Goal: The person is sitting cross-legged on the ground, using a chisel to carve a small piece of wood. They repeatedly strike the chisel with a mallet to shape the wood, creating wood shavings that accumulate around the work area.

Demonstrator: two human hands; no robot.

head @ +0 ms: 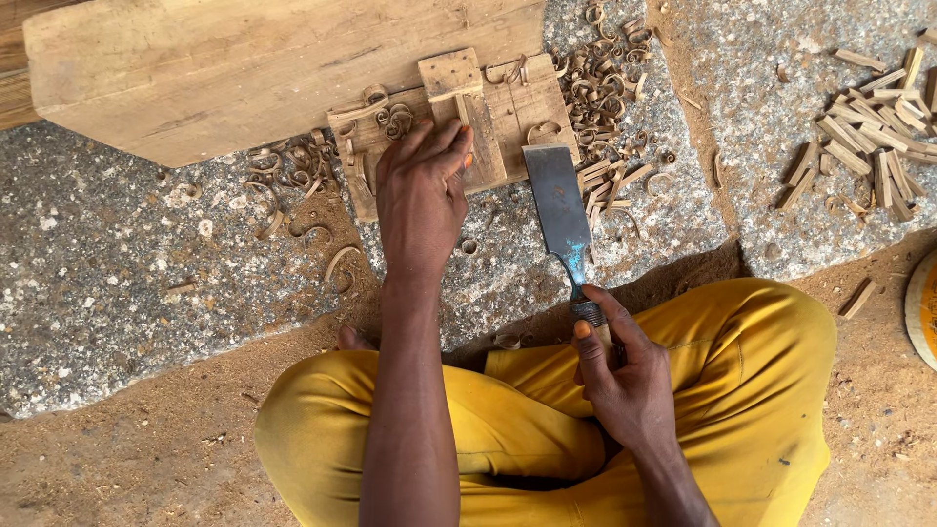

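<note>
On the speckled stone slab (117,283) littered with shavings, the left hand (422,195) presses flat on a small wooden board (508,117), while the right hand (625,376) grips the broad chisel (558,207), blade resting beside the board.

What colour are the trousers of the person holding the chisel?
Mustard yellow trousers, plain, clearest in the head view.

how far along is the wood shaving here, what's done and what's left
Done: curled shavings litter the stone slab, and a heap of cut wooden strips lies to the right. In hand: the left hand presses a small piece on the wooden board; the right hand holds the broad chisel, its blade at the board's edge. How much is left cannot be judged.
</note>
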